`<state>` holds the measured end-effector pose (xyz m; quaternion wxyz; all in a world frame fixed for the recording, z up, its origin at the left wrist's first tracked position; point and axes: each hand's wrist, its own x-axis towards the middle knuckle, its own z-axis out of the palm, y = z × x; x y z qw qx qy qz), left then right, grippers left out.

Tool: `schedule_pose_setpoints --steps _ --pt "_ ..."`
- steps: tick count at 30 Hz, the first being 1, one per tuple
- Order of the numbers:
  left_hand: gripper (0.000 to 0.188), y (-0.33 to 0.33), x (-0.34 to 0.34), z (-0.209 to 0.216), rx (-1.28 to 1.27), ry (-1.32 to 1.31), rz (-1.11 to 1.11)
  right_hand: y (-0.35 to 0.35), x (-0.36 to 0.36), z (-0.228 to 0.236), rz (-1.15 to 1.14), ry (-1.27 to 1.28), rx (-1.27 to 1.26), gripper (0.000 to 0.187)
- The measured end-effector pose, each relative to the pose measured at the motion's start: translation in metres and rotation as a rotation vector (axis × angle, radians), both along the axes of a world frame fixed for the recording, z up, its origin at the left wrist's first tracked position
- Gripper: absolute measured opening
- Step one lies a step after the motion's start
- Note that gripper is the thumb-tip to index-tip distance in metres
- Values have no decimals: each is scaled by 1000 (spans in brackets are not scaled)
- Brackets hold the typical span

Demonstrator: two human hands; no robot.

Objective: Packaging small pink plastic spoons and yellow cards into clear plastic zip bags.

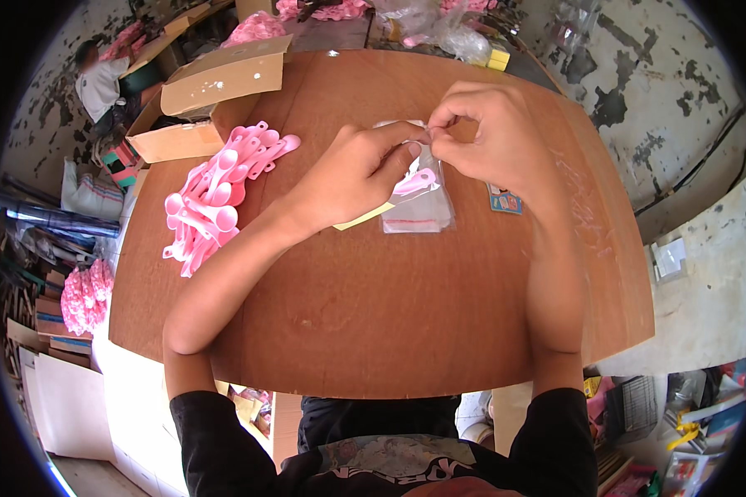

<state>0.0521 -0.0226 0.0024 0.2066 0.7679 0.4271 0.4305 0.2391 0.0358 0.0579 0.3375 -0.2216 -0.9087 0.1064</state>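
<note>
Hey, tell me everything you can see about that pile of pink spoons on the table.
The pile of pink spoons is a loose, tangled heap on the brown table, left of the left hand and apart from it. They look like smooth plastic, with round, deep bowls and slim handles. They overlap, pointing various ways. An open cardboard box stands close by; whether they touch is unclear.

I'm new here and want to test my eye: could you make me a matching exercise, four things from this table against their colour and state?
Things:
1. Spoons
2. Carton
3. Card
4. Plastic bags

Colour and state:
A. Clear, with a red strip
B. Mostly blue, lying flat
C. Pink, in a heap
D. Brown, lid raised

Pairs: 1-C, 2-D, 3-B, 4-A
</note>
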Motion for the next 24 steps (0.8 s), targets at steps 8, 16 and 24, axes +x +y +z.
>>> schedule_pose_setpoints --steps 8,16,24 --pt "24 2 1 -2 12 -370 -83 5 9 8 -21 293 -372 10" --pt "28 9 -12 2 -36 -612 -93 100 123 5 95 598 -503 21" --pt "25 20 -11 0 -120 -555 -16 142 201 -103 -1101 -98 7 26"
